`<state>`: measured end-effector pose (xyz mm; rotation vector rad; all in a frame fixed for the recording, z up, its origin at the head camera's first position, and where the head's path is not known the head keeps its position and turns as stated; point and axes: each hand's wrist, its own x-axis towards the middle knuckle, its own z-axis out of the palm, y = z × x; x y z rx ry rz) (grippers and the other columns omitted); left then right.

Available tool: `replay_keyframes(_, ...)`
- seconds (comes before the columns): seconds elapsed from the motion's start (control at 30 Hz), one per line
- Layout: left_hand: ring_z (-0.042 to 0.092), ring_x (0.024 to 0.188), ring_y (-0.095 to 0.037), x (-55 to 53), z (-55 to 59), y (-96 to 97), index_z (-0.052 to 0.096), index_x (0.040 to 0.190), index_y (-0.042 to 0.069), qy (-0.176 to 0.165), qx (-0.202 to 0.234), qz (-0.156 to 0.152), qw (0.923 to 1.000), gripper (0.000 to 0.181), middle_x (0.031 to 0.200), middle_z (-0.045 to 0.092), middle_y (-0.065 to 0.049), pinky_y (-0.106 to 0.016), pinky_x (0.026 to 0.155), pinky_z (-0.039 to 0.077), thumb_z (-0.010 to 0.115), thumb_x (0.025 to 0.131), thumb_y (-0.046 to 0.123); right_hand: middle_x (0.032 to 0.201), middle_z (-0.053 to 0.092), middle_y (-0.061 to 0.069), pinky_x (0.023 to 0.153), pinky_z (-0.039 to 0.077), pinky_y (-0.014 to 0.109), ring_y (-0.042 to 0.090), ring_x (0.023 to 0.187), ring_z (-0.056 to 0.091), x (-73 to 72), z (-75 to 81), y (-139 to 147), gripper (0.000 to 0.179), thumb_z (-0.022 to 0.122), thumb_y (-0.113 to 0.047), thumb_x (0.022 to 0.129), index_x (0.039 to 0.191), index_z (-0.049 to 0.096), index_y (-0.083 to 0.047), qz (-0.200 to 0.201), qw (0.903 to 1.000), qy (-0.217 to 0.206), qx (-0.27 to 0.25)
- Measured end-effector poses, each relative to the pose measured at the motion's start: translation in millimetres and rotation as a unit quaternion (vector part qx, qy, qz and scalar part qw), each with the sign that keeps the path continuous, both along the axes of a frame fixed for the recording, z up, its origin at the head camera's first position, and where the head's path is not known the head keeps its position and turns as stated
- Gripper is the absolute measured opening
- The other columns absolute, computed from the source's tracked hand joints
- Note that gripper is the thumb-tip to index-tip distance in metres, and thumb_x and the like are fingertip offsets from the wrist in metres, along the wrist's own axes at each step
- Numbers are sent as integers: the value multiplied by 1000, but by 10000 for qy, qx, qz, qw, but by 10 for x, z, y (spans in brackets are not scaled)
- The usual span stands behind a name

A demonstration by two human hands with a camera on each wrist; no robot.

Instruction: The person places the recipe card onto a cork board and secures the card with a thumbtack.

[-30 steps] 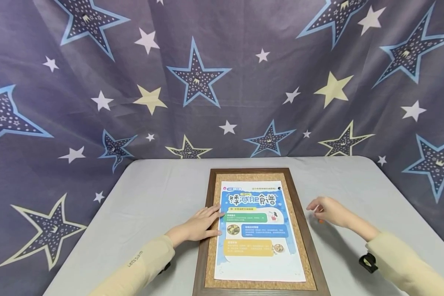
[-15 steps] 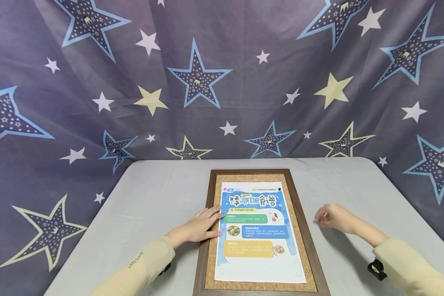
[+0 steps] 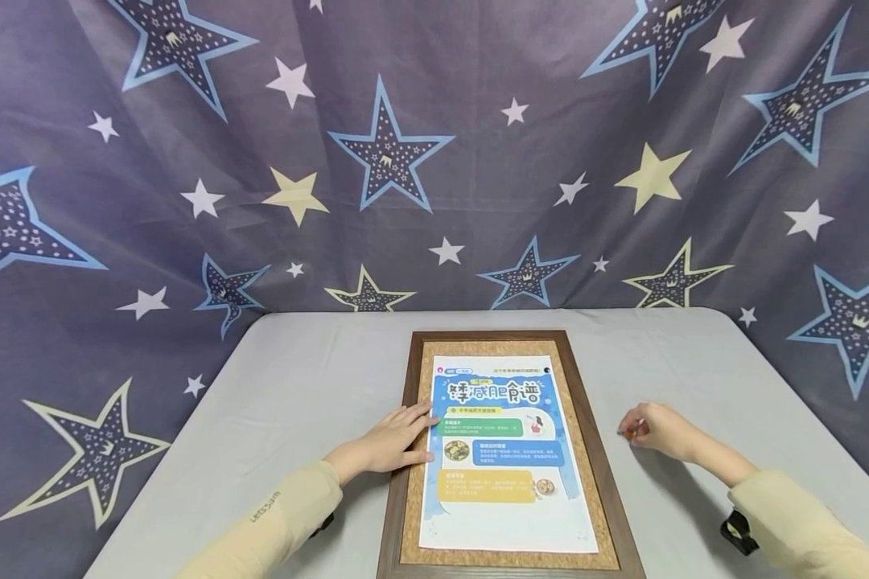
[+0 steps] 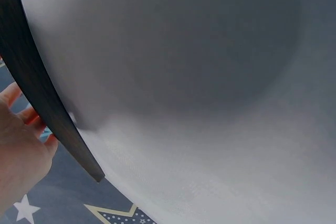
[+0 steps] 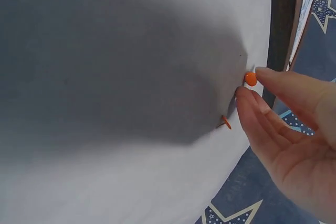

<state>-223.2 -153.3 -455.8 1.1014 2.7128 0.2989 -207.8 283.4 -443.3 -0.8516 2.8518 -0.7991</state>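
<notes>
Hanging behind everything, a purple-grey curtain (image 3: 456,72) printed with blue, cream and white stars. Below it, a table (image 3: 319,378) under a pale grey cover. On the table, a framed corkboard (image 3: 492,347) with dark brown wooden edging, lying flat. On the cork, a poster (image 3: 507,523) in blue, green and yellow with a large Chinese heading, bare cork showing around it. Cream sleeves at both arms: left sleeve (image 3: 275,515), with lettering, and right sleeve (image 3: 796,523). Left hand (image 3: 385,442): grip released, fingers extended across the left frame edge, fingertips at the poster's left margin. Right hand (image 3: 655,428): over the table, right of the board and apart from it, thumb and fingers bent toward each other about an orange pin (image 5: 251,79); cannot tell whether this is a firm pinch or only contact. Black device (image 3: 740,532) beneath the right cuff. Second pin (image 5: 226,123), also orange, lies on the table just beside the right fingertips. Poster's top corners: pink dot (image 3: 440,371) left, black dot (image 3: 547,370) right, pin or print unclear
</notes>
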Motion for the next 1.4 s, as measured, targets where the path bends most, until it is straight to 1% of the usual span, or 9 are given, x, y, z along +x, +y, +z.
replay_keyframes(0.2,15,133,-29,7,1,-8,33,136,6,6,-5,32,10000,59,144,18,-17,-45,107,14,46,90,42,70,60,5,55,46,22,8,62,52,-13,-26,-8,14,65,10,68,79,64,1,-17,10000,80,55)
replay_keyframes(0.43,16,133,-29,6,-8,-15,34,135,6,34,29,-12,10000,59,144,18,-17,-46,106,14,46,90,42,68,57,-2,51,42,22,3,59,46,-16,-47,-17,11,65,8,70,76,64,-1,-111,9998,103,90)
replay_keyframes(0.73,16,133,-29,6,-4,-9,34,135,6,67,-13,-20,10000,59,144,18,-17,-46,106,15,46,90,42,69,61,0,54,46,23,9,61,55,-23,-54,-10,12,66,9,70,71,64,-3,-54,9993,328,194)
replay_keyframes(0.93,16,132,-29,1,-20,-16,34,135,6,91,-10,-33,10000,60,144,18,-17,-46,106,15,45,90,43,68,62,-1,56,48,24,10,62,57,-41,-64,-9,13,67,7,69,68,65,-6,2,9985,445,307)
replay_keyframes(1.23,17,132,-30,-2,-33,-20,35,135,6,119,37,-60,9999,60,144,19,-18,-47,106,15,46,89,44,68,62,-1,57,48,25,9,63,56,-14,-60,3,14,66,7,71,69,65,-7,88,9995,273,127)
replay_keyframes(1.4,16,133,-29,-4,-23,-13,34,136,7,69,5,-16,10000,60,144,18,-17,-46,106,14,46,89,43,68,62,-1,57,49,25,9,64,57,-19,-26,-2,13,64,8,71,69,65,-6,151,9990,408,38)
